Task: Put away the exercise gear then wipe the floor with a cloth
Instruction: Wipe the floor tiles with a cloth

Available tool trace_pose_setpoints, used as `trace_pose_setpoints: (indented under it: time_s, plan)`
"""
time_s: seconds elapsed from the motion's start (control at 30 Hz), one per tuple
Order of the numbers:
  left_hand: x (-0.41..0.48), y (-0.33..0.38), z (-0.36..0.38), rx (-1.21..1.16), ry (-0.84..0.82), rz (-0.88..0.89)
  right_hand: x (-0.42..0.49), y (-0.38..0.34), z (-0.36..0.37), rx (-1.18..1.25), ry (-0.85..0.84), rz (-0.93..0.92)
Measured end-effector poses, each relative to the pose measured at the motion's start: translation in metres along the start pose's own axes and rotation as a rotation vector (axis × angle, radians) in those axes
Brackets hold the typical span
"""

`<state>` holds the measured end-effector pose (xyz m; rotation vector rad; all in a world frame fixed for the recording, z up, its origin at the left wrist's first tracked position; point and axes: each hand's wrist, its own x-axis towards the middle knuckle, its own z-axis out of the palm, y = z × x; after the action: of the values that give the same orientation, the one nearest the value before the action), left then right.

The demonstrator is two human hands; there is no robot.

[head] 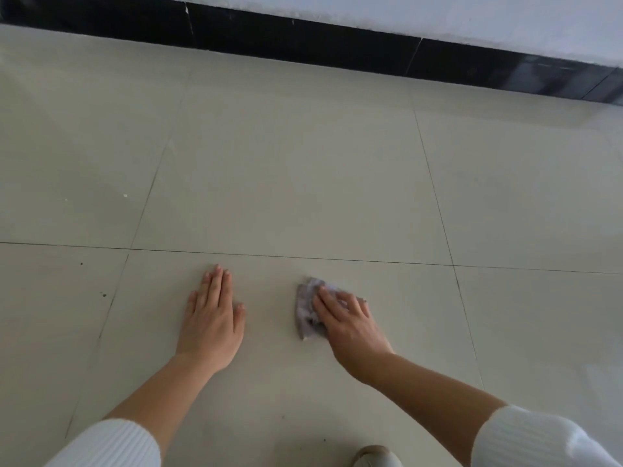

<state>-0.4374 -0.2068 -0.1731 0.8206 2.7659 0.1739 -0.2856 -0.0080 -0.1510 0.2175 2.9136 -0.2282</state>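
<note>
Grey cloth [306,306] lies under the right hand [349,320], apparently pressed flat.

Pale beige floor of large glossy square tiles [303,163], split by thin dark grout lines. Bounded at the far edge by a black glossy skirting strip [303,45]. Flat on the near middle tile: left hand [212,318], palm down, fingers straight and close together. Near it on the same tile, not touching: small crumpled grey-lilac cloth [306,308], pressed down under the spread fingers of the right hand [347,318]. One cross grout line just beyond both sets of fingertips. Farther left, a tiny white speck [125,195]; nearer, a few dark specks [104,294]. At the bottom edge, the toe of a pale shoe [376,456].
</note>
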Motion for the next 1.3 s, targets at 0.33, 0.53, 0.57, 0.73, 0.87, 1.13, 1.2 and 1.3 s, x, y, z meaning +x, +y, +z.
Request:
trace_pose_setpoints:
  time_s: [0.33,0.53,0.57,0.73,0.87,1.13,1.2,1.3]
  plan:
    - [-0.006,-0.006,0.001,-0.035,0.004,0.029,0.012,0.001,-0.033,0.49,0.043,0.273]
    - [-0.007,-0.001,0.004,-0.044,0.0,0.0,0.021,0.001,-0.032,0.441,-0.166,0.375]
    - [-0.007,-0.001,0.004,-0.046,-0.003,-0.001,0.022,-0.004,-0.031,0.435,-0.175,0.352]
    - [-0.008,0.0,0.005,-0.055,-0.014,-0.021,0.032,-0.006,-0.038,0.445,-0.185,0.378]
    - [-0.008,0.001,0.004,-0.087,-0.019,-0.031,0.059,0.011,-0.074,0.99,0.059,0.725]
    - [-0.007,-0.004,-0.024,-0.189,-0.188,-0.034,0.09,-0.018,-0.116,0.8,-0.061,0.443]
    - [-0.011,-0.008,-0.061,-0.254,-0.245,-0.089,0.088,-0.041,-0.138,0.825,-0.093,0.394]
    - [-0.033,-0.013,-0.142,-0.32,-0.225,-0.175,0.077,-0.086,-0.194,0.792,-0.16,0.303]
